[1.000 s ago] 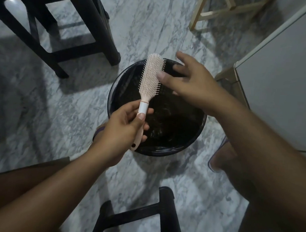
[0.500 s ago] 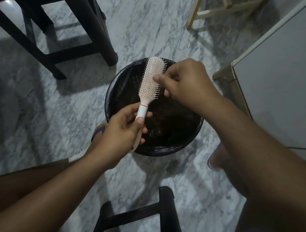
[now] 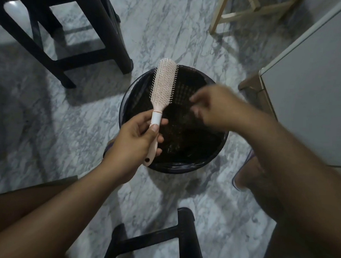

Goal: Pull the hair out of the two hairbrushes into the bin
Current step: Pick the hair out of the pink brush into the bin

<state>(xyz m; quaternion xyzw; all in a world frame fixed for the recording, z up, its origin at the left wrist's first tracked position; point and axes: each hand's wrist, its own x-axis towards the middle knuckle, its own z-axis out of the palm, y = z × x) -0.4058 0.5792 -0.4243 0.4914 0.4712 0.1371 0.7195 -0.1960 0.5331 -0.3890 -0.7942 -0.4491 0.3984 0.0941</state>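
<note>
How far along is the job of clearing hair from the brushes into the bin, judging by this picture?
Done: the pink hairbrush shows no obvious clump among its bristles. In hand: the left hand holds it by the handle over the black bin, while the blurred right hand hangs above the bin, apart from the brush; whether it pinches hair cannot be told. Left: only one brush is in view, so the second remains unaccounted for.
</note>
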